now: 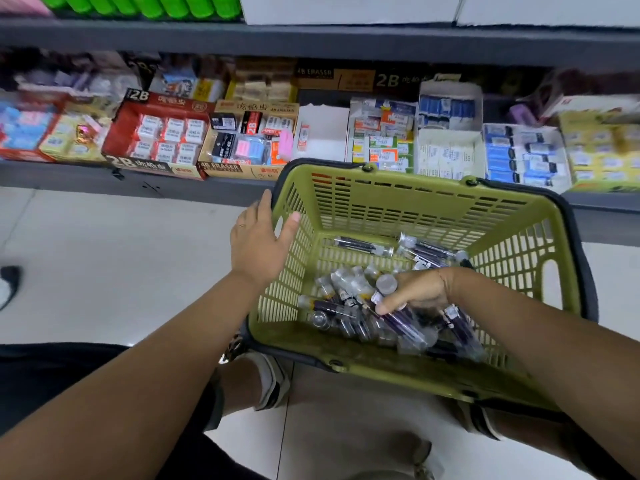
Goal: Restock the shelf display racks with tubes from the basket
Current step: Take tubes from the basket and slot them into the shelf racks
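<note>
A green plastic basket (415, 206) sits on the floor in front of the low shelf. Several clear tubes with dark purple contents (349, 317) lie in a heap on its bottom. My right hand (419, 289) is down inside the basket, fingers closed around a few tubes, one grey cap showing above the thumb. My left hand (259, 237) rests on the basket's left rim, thumb hooked inside the wall, fingers outside. The bottom shelf (86, 181) behind holds display boxes of erasers.
Red and tan "2B" and "4B eraser" boxes (159, 136) fill the shelf's left and middle; blue and white packs (519, 154) stand at the right. A white empty-looking box (322, 133) sits mid-shelf. My knees and shoes are below the basket. A stranger's shoe (8, 285) is at the far left.
</note>
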The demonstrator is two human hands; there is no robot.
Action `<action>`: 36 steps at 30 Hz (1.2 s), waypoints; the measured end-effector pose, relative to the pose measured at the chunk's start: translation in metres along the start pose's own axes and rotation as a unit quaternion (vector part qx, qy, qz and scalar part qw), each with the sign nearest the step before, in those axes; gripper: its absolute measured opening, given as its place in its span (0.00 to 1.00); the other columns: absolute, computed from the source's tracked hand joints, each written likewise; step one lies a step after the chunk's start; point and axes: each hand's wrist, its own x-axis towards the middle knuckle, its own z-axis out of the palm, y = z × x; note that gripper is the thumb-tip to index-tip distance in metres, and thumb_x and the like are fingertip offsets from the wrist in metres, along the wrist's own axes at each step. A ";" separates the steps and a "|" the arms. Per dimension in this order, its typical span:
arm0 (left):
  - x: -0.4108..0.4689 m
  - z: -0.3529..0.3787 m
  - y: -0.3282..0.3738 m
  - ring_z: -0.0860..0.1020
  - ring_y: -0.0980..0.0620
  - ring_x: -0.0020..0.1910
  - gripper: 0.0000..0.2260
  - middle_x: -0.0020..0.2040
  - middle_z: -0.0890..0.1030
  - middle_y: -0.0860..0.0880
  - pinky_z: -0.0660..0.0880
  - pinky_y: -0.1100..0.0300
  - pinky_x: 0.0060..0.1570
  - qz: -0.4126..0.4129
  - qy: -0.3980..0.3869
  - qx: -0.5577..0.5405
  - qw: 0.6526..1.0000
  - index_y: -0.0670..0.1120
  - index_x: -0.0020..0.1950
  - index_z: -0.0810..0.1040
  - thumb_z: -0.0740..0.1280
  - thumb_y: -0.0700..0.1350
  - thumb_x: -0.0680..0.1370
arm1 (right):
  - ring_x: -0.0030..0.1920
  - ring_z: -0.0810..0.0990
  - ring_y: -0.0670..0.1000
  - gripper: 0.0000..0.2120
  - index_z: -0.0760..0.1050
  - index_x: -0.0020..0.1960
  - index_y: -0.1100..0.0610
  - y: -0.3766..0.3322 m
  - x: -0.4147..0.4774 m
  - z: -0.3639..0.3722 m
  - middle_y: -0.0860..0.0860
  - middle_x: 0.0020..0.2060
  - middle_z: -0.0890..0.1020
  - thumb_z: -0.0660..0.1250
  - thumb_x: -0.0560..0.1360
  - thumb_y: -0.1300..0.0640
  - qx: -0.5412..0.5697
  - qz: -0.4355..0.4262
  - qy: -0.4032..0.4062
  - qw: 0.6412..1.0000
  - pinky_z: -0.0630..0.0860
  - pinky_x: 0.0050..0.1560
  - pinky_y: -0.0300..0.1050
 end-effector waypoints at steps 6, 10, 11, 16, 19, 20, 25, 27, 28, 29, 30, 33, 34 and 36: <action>-0.005 -0.029 0.062 0.46 0.53 0.78 0.41 0.80 0.48 0.52 0.45 0.52 0.74 0.010 -0.076 -0.196 0.978 0.52 0.80 0.47 0.53 0.69 0.71 | 0.54 0.79 0.47 0.34 0.76 0.57 0.55 -0.077 -0.062 -0.015 0.52 0.54 0.81 0.78 0.57 0.39 0.142 -0.206 0.116 0.961 0.70 0.65 0.46; -0.013 -0.037 0.106 0.58 0.49 0.76 0.48 0.78 0.56 0.56 0.55 0.42 0.73 -0.057 -0.212 -0.367 0.904 0.64 0.77 0.50 0.58 0.80 0.61 | 0.56 0.78 0.50 0.17 0.79 0.53 0.56 -0.122 -0.092 -0.013 0.51 0.52 0.83 0.69 0.71 0.45 0.183 -0.299 0.179 0.919 0.59 0.73 0.59; -0.014 -0.039 0.115 0.60 0.50 0.75 0.50 0.78 0.59 0.55 0.57 0.41 0.73 -0.043 -0.228 -0.403 0.885 0.64 0.76 0.52 0.60 0.81 0.59 | 0.60 0.76 0.50 0.20 0.79 0.54 0.57 -0.130 -0.097 -0.011 0.51 0.54 0.82 0.67 0.72 0.43 0.182 -0.314 0.190 0.912 0.59 0.73 0.57; -0.015 -0.063 0.148 0.73 0.55 0.65 0.34 0.67 0.74 0.54 0.67 0.48 0.69 0.023 -0.234 -0.503 0.831 0.55 0.69 0.65 0.67 0.66 0.66 | 0.68 0.71 0.51 0.38 0.70 0.67 0.60 -0.154 -0.118 -0.004 0.54 0.64 0.76 0.65 0.69 0.33 0.161 -0.355 0.275 0.879 0.63 0.72 0.55; -0.010 -0.070 0.160 0.77 0.54 0.62 0.28 0.63 0.78 0.52 0.68 0.48 0.69 0.060 -0.224 -0.491 0.840 0.56 0.65 0.69 0.69 0.59 0.66 | 0.65 0.73 0.47 0.36 0.69 0.67 0.53 -0.157 -0.135 -0.002 0.49 0.62 0.77 0.59 0.70 0.29 0.123 -0.357 0.346 0.859 0.66 0.70 0.50; -0.008 -0.072 0.165 0.78 0.54 0.61 0.26 0.61 0.79 0.52 0.70 0.48 0.68 0.067 -0.220 -0.485 0.844 0.56 0.63 0.70 0.69 0.58 0.66 | 0.62 0.74 0.43 0.32 0.69 0.66 0.53 -0.158 -0.142 -0.002 0.47 0.60 0.77 0.56 0.73 0.31 0.099 -0.357 0.372 0.851 0.67 0.68 0.44; -0.001 -0.077 0.200 0.82 0.51 0.55 0.23 0.55 0.83 0.48 0.75 0.47 0.61 0.092 -0.221 -0.462 0.854 0.50 0.60 0.75 0.69 0.56 0.68 | 0.46 0.74 0.40 0.16 0.71 0.54 0.55 -0.156 -0.178 -0.016 0.42 0.43 0.75 0.51 0.80 0.45 0.012 -0.346 0.503 0.791 0.68 0.48 0.29; 0.003 -0.078 0.212 0.82 0.50 0.53 0.20 0.55 0.83 0.46 0.78 0.50 0.58 0.088 -0.225 -0.454 0.858 0.48 0.60 0.76 0.71 0.54 0.71 | 0.40 0.72 0.44 0.16 0.71 0.45 0.56 -0.154 -0.193 -0.026 0.46 0.38 0.73 0.53 0.80 0.46 -0.028 -0.339 0.547 0.765 0.68 0.43 0.36; 0.006 -0.077 0.216 0.83 0.49 0.52 0.17 0.55 0.83 0.46 0.78 0.51 0.57 0.087 -0.224 -0.446 0.862 0.47 0.60 0.76 0.72 0.51 0.73 | 0.39 0.71 0.46 0.17 0.71 0.44 0.58 -0.153 -0.204 -0.033 0.48 0.37 0.73 0.54 0.80 0.46 -0.047 -0.333 0.565 0.753 0.67 0.43 0.41; 0.008 -0.077 0.219 0.83 0.49 0.51 0.16 0.54 0.83 0.47 0.79 0.52 0.56 0.089 -0.221 -0.435 0.868 0.48 0.59 0.77 0.72 0.50 0.74 | 0.40 0.72 0.49 0.19 0.72 0.45 0.60 -0.154 -0.216 -0.041 0.51 0.38 0.75 0.55 0.79 0.45 -0.055 -0.326 0.583 0.742 0.68 0.43 0.44; 0.011 -0.077 0.222 0.84 0.49 0.49 0.15 0.53 0.84 0.48 0.79 0.54 0.54 0.094 -0.214 -0.422 0.876 0.48 0.58 0.77 0.73 0.49 0.74 | 0.42 0.74 0.52 0.20 0.73 0.47 0.62 -0.154 -0.231 -0.049 0.54 0.40 0.76 0.56 0.79 0.45 -0.055 -0.325 0.602 0.727 0.70 0.45 0.45; 0.020 -0.077 0.227 0.82 0.54 0.47 0.13 0.49 0.83 0.53 0.76 0.63 0.45 0.127 -0.145 -0.364 0.911 0.52 0.54 0.77 0.73 0.51 0.72 | 0.37 0.71 0.54 0.22 0.71 0.42 0.64 -0.157 -0.275 -0.090 0.56 0.34 0.73 0.60 0.78 0.44 -0.054 -0.337 0.673 0.656 0.70 0.40 0.49; 0.023 -0.076 0.228 0.81 0.56 0.47 0.12 0.48 0.82 0.56 0.73 0.65 0.44 0.143 -0.111 -0.333 0.925 0.53 0.53 0.76 0.73 0.51 0.72 | 0.35 0.69 0.52 0.22 0.69 0.39 0.63 -0.160 -0.288 -0.105 0.54 0.32 0.70 0.62 0.76 0.43 -0.054 -0.339 0.695 0.632 0.69 0.37 0.49; 0.027 -0.076 0.229 0.77 0.64 0.44 0.13 0.45 0.79 0.60 0.69 0.72 0.38 0.186 -0.056 -0.281 0.940 0.55 0.50 0.73 0.74 0.51 0.71 | 0.36 0.70 0.51 0.20 0.68 0.39 0.61 -0.168 -0.304 -0.129 0.54 0.34 0.71 0.64 0.75 0.43 -0.046 -0.338 0.723 0.601 0.68 0.34 0.47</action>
